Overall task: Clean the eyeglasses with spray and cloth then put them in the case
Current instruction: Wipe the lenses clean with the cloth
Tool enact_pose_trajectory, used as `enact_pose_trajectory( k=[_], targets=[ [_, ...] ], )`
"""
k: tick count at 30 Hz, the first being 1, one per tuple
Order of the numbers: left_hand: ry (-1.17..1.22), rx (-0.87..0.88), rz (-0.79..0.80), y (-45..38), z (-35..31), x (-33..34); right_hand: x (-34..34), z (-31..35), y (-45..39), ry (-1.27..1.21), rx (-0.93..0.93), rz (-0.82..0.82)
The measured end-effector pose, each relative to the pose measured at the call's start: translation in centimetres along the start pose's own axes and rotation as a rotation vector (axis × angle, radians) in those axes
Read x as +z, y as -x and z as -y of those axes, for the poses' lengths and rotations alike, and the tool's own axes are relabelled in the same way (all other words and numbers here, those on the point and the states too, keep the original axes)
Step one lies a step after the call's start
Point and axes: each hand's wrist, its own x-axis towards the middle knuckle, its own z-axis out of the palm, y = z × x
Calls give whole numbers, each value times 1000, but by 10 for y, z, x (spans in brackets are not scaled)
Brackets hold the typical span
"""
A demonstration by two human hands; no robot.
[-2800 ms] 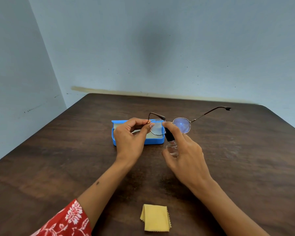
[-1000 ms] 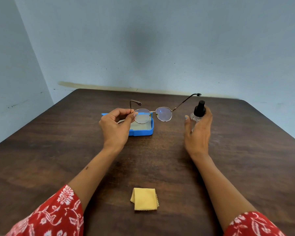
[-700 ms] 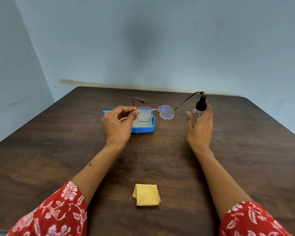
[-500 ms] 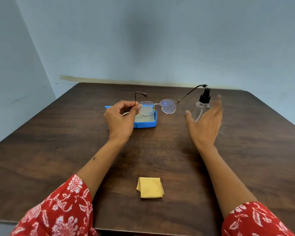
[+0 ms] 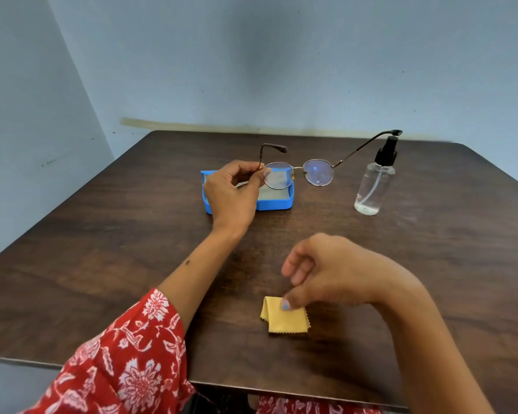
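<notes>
Our left hand (image 5: 232, 194) pinches the thin metal round-lens eyeglasses (image 5: 299, 174) above the open blue case (image 5: 277, 204). Our right hand (image 5: 326, 273), fingers loosely curled and blurred, touches the folded yellow cloth (image 5: 286, 319) with the thumb; whether it grips, we cannot tell.

The table (image 5: 132, 249) looks like dark wood with visible grain and a dull sheen; the glasses (image 5: 307, 174) have a thin metal frame, glossy clear lenses catching a bluish glint, and dark matt tips on the arms; the spray bottle (image 5: 371, 186) is clear, shiny plastic with a black matt pump; the case (image 5: 277, 204) is smooth blue plastic with a pale grey lining; the cloth (image 5: 287, 322) is soft yellow fabric, matt, with zigzag-cut edges; the sleeve (image 5: 126, 363) is printed red cloth; the wall (image 5: 251, 61) is matt, painted pale blue.
</notes>
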Motion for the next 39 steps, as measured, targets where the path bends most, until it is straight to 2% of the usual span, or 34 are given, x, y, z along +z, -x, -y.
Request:
enact_pose_trajectory(
  k=[2, 5, 10, 13, 17, 20, 23, 26, 28, 30, 33, 36, 39],
  targets=[
    [2, -6, 7, 0, 1, 0, 4, 3, -2, 34, 24, 67],
    [6, -9, 5, 1, 1, 1, 8, 4, -8, 66, 14, 79],
    [15, -2, 12, 4, -1, 2, 10, 2, -13, -28, -114, 133],
    [13, -3, 19, 5, 0, 3, 5, -7, -15, -292, -265, 94],
    [-13, -23, 25, 7, 3, 3, -8, -19, -19, -736, -281, 17],
    [-1, -57, 39, 10, 7, 3, -9, -25, -28, -960, -284, -127],
    [-19, -60, 69, 14, 11, 3, 1, -25, -42, -1066, -339, -527],
    [-26, -52, 83, 17, 15, 2, 10, -25, -56, -855, -417, -909],
    [-11, -62, 82, 19, 17, 3, 9, -27, -63, -500, -531, -1108],
    [5, -70, 89, 20, 17, 3, 6, -28, -72, -168, -666, -1234],
    [27, -63, 100, 22, 18, 2, 7, -34, -82, 156, -753, -1306],
    [29, -12, 113, 25, 18, 1, 13, -42, -86, 441, -747, -1329],
    [33, 11, 124, 26, 19, 0, 14, -44, -90, 551, -721, -1308]
  ],
)
